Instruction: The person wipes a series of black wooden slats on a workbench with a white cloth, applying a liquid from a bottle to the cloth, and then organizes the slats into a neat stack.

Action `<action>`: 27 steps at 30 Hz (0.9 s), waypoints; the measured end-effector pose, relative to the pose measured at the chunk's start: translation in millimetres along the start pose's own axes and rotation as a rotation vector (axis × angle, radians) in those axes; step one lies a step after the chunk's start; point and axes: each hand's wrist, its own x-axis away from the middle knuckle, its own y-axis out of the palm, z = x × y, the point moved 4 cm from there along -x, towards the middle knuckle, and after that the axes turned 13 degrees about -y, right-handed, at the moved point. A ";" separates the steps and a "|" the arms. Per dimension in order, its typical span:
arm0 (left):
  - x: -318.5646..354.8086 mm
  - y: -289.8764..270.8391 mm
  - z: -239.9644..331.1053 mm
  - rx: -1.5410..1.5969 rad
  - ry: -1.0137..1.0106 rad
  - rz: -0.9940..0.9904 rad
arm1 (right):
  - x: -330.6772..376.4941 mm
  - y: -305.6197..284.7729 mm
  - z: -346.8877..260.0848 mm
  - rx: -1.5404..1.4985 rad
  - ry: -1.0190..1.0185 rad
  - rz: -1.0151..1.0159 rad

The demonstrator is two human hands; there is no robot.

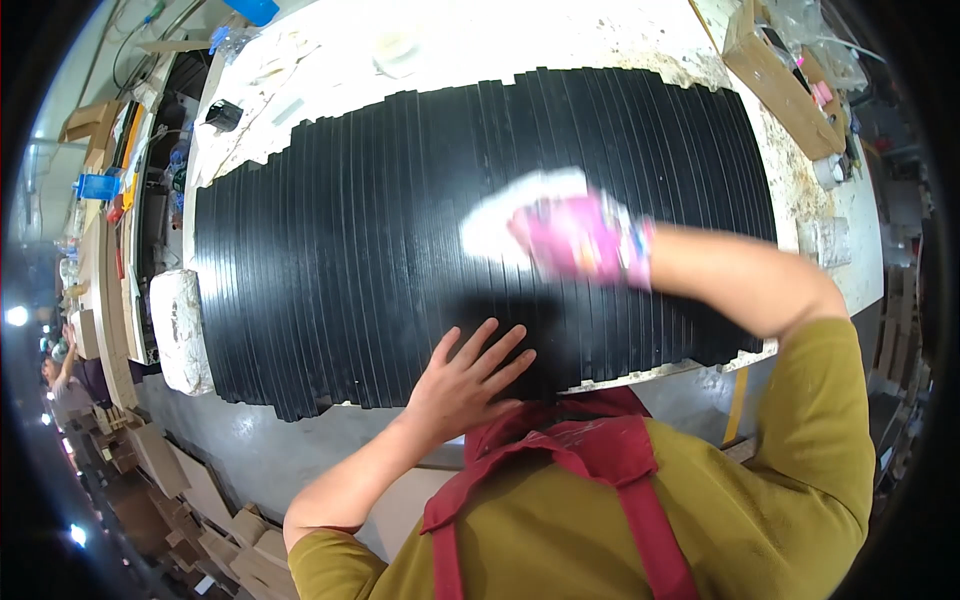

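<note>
Many narrow black strips [380, 230] lie side by side across a white, stained worktable [520, 40], forming one wide black sheet. My left hand [468, 375] is bare and rests flat on the strips near the front edge, fingers spread. My right hand [585, 238] wears a pink glove and presses a white cloth [505, 215] onto the strips near the middle; both are motion-blurred. I wear a mustard shirt and a red apron.
A wooden box [780, 75] with small items stands at the table's back right corner. A white wrapped bundle [180, 330] lies at the table's left end. Shelves with clutter run along the left. Cardboard pieces [200, 510] cover the floor lower left, where another person stands.
</note>
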 end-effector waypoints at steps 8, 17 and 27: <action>-13.7 -17.0 -9.2 0.137 0.014 0.028 | -15.7 -24.7 40.6 0.201 -0.048 0.254; -51.9 -1.4 40.9 0.094 0.212 0.032 | 58.4 -61.1 69.7 0.122 0.058 0.107; -53.3 -5.9 45.4 0.046 0.124 -0.140 | 94.9 -54.3 -4.3 0.078 -0.118 -0.196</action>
